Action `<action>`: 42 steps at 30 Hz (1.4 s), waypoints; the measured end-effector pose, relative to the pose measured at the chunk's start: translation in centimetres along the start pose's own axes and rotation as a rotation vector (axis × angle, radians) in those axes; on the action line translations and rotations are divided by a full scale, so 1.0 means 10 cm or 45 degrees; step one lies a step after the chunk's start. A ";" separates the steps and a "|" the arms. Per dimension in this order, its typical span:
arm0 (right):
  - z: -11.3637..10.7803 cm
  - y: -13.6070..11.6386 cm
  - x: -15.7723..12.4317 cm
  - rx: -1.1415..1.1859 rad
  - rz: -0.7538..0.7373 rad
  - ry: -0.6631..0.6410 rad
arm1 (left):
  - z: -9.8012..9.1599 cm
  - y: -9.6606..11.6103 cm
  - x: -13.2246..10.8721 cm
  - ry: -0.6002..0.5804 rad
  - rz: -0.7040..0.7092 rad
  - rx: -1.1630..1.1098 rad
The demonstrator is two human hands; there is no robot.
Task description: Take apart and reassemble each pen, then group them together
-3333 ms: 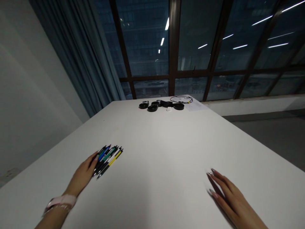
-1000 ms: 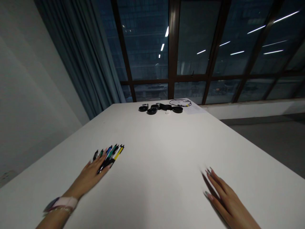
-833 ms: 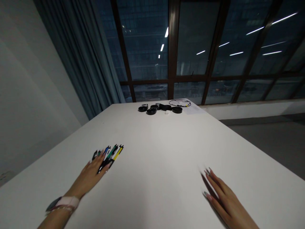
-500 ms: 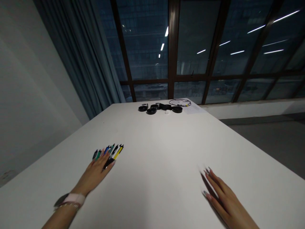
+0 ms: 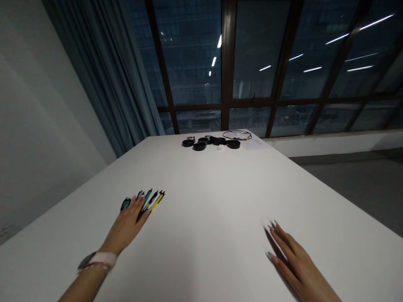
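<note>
My left hand [image 5: 127,224] lies palm down over a cluster of several pens on the white table, its fingers stretched out. A yellow and black pen [image 5: 158,201] sticks out on the right side of the cluster, beside a black and white pen [image 5: 153,197] and a green pen [image 5: 147,198]. More dark and green pens [image 5: 125,204] show by the outer fingers, slightly blurred. The palm and fingers hide the pens' lower parts. To the right, my right hand [image 5: 294,260] hovers or rests near the tabletop with fingers extended, holding nothing.
At the far end of the white table [image 5: 204,180] lie several round black objects [image 5: 199,146], a small white item [image 5: 220,147], a coiled black cable [image 5: 237,135] and a paper sheet [image 5: 255,144]. Beyond stand a window and a blue curtain [image 5: 122,92].
My left hand has shifted slightly over the pens, and those at the left of the cluster now show closer together. My right hand has barely moved.
</note>
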State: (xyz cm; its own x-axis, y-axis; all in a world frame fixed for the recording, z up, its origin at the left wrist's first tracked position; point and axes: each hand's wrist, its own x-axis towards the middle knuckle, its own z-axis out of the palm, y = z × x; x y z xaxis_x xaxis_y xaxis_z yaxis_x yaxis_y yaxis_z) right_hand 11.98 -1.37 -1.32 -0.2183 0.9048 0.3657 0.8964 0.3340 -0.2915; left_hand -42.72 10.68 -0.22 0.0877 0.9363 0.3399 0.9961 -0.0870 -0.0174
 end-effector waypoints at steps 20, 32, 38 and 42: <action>0.12 0.09 0.00 -0.007 0.016 -0.021 | 0.30 -0.55 -0.06 -0.091 -0.026 -0.322; 0.14 0.07 0.00 -0.003 0.005 -0.015 | 0.07 -0.25 -0.01 -0.172 -0.049 -0.056; 0.13 0.08 0.00 -0.005 -0.003 -0.007 | 0.08 -0.22 -0.01 -0.134 -0.072 -0.117; 0.15 0.10 0.00 -0.016 -0.013 0.000 | 0.18 -0.29 -0.06 0.047 -0.189 -0.085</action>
State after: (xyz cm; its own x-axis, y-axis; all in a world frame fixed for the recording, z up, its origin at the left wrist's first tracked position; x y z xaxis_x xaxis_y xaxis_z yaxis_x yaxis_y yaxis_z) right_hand 12.25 -0.65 -2.98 -0.2276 0.9012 0.3687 0.8988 0.3401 -0.2764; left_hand -45.60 10.95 -2.10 -0.0619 0.9277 0.3683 0.9948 0.0277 0.0976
